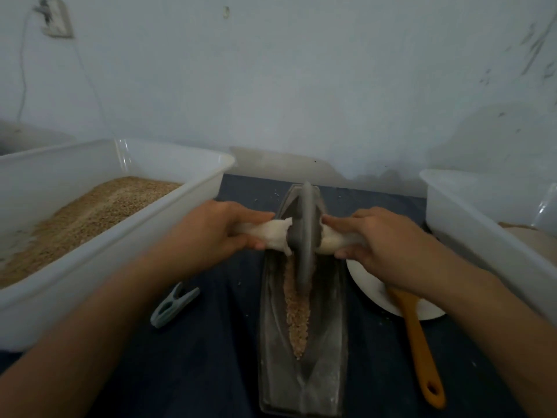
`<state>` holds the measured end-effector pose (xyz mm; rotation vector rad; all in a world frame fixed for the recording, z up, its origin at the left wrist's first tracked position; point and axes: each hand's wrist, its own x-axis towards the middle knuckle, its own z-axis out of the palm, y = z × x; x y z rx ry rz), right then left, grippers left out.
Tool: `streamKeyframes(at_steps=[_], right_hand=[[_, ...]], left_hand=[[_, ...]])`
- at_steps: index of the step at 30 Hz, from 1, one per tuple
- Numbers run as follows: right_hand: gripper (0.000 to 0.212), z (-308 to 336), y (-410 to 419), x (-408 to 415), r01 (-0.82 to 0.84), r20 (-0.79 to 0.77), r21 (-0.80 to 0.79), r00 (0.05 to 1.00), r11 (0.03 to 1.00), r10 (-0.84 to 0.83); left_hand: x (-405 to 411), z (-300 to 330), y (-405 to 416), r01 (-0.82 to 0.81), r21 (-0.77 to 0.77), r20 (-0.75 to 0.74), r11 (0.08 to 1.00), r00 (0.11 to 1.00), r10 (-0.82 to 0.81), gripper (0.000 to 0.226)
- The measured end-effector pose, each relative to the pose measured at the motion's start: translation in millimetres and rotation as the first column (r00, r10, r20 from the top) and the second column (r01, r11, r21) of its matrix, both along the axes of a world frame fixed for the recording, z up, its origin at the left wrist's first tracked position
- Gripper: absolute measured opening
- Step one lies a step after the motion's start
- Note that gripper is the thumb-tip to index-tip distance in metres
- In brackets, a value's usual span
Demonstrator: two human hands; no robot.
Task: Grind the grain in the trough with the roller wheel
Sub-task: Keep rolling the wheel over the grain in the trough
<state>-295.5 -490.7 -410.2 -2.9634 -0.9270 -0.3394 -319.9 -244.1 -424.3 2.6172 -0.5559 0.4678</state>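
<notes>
I see a grey roller wheel with white-wrapped handles, tan grain in a grey trough, white tubs, an orange-handled tool, a dark blue cloth.

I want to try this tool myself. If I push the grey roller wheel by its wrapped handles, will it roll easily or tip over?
The roller wheel is a thin disc on edge, so it probably rolls freely along the trough. It would likely tip without support; left hand and right hand each grip a handle. It looks heavy for its size.
</notes>
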Motion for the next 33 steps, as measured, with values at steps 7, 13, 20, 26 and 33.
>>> streamKeyframes(at_steps=[7, 13, 20, 26, 33], right_hand=[[0.044, 39, -5, -47, -0.161, -0.314, -0.045, 0.939, 0.986, 0.139], [0.053, 9, 2, -9, 0.000, -0.155, 0.018, 0.988, 1.000, 0.003], [0.055, -13, 1, 12, 0.005, 0.098, 0.107, 0.995, 0.994, -0.016], [0.053, 24, -5, -22, -0.099, -0.222, -0.024, 0.971, 0.995, 0.092], [0.047, 29, -4, -31, -0.117, -0.302, 0.024, 0.946, 0.993, 0.119]], left_hand=[[-25, 28, 23, 0.329, -0.241, -0.511, 0.913, 0.757, -0.408, 0.040], [-7, 9, 5, 0.038, 0.028, -0.168, 0.999, 0.985, -0.033, 0.037], [9, -8, -4, -0.064, 0.009, 0.030, 0.998, 0.998, 0.063, 0.046], [-17, 17, 17, 0.232, -0.026, -0.374, 0.972, 0.900, -0.225, 0.048], [-19, 21, 20, 0.282, -0.099, -0.496, 0.954, 0.817, -0.293, 0.038]])
